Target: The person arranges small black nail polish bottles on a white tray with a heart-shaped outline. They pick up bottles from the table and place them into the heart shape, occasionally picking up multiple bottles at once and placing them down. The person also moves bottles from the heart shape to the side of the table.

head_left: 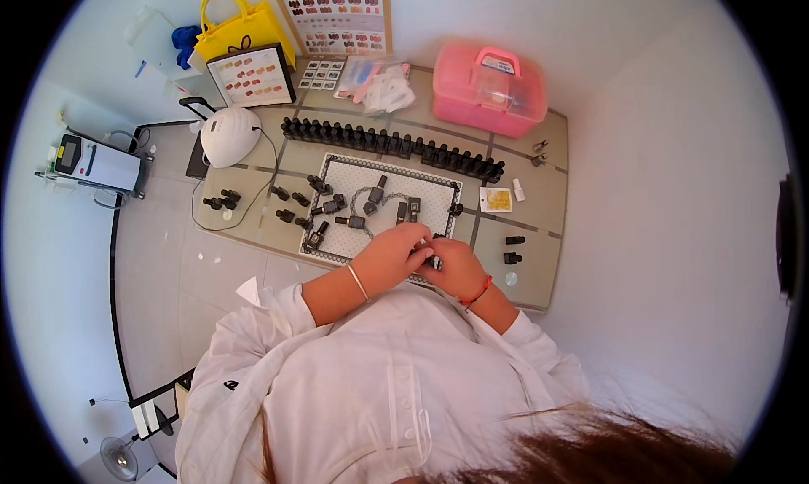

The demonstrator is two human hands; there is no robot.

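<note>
pink box (489, 92) 1 | yellow bag (244, 27) 1 | white lamp (229, 135) 1 | colour charts (337, 20) 2

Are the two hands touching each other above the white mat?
Touching. In the head view the left hand and right hand meet at the fingertips over the near edge of the mat, with no gap between them.

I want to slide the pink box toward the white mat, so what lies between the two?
In the head view, a long row of dark bottles runs across the table between the pink box and the white mat.
</note>
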